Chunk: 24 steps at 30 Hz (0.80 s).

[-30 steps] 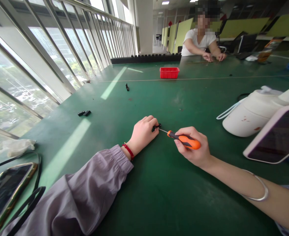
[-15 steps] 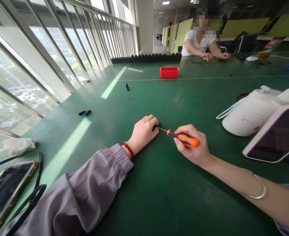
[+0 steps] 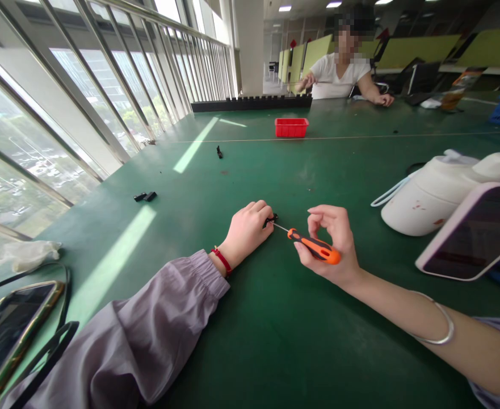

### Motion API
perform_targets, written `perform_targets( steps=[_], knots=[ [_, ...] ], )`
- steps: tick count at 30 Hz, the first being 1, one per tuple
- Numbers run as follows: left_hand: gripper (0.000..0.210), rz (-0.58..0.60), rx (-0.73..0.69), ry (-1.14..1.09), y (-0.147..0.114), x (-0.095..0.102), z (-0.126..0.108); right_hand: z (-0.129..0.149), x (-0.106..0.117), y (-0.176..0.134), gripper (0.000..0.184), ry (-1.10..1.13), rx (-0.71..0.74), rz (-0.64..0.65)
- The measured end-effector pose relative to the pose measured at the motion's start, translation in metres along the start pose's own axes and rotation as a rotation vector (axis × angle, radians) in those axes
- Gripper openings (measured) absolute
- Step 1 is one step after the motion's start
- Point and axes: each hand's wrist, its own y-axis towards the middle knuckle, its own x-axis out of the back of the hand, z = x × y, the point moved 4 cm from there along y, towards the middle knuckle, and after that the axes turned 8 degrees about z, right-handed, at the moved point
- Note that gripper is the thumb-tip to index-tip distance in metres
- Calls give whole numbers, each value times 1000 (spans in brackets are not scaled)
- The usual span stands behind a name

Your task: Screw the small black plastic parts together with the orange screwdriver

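My left hand (image 3: 252,224) rests on the green table, its fingers closed around a small black part (image 3: 272,218) that mostly hides under them. An orange and dark grey screwdriver (image 3: 318,248) points left, its thin shaft reaching that part at my left fingertips. Its handle lies against the thumb and palm of my right hand (image 3: 337,244), whose index and other fingers are lifted and curled above the handle.
Small black pieces (image 3: 146,196) lie to the left, another black piece (image 3: 219,152) farther back. Beyond are a red bin (image 3: 291,128), a long black rack (image 3: 252,103) and a seated person (image 3: 339,74). A white bottle (image 3: 428,193) and a propped phone (image 3: 471,233) stand at right; another phone (image 3: 15,324) at left.
The fingers of my right hand have lifted off the screwdriver handle, which has turned and tilts slightly lower. My left hand stays put. The person opposite has raised one hand.
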Motion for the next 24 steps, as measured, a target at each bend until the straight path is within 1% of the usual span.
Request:
perform_targets(
  steps=[3, 4, 5, 6, 9, 11, 12, 14, 16, 17, 21, 23, 24],
  knots=[
    [5, -2, 5, 2, 0, 0, 0, 0, -2, -1, 24, -65, -16, 79],
    [5, 0, 9, 2, 0, 0, 0, -1, -2, -1, 20, -80, -17, 81],
    [5, 2, 11, 1, 0, 0, 0, -1, -1, -2, 19, -85, -11, 67],
    [6, 6, 14, 0, 0, 0, 0, -1, -1, -2, 21, -74, 2, 36],
    [7, 23, 16, -4, 0, 0, 0, -2, 1, 0, 37, -15, 56, -44],
    [7, 30, 17, -4, 0, 0, 0, -1, 1, 1, 43, -23, 66, -24],
    [7, 31, 18, -3, 0, 0, 0, -1, 0, 1, 43, -49, 64, 2],
    [6, 28, 19, 2, 0, 0, 0, 1, 0, 1, 34, -107, 70, 46],
    [6, 23, 18, 8, 0, 0, 0, 1, -1, -1, 24, -126, 75, 62],
    [6, 21, 18, 11, 0, 0, 0, 1, -1, -2, 24, -121, 79, 54],
    [6, 14, 20, 9, 0, 0, 0, -4, 0, -3, 44, -48, 97, -31],
    [6, 14, 17, 5, 1, 0, 0, -3, 1, -2, 51, -41, 114, -37],
    [6, 13, 15, 6, 1, 0, 0, -2, 0, -1, 51, -58, 122, -19]
  ],
)
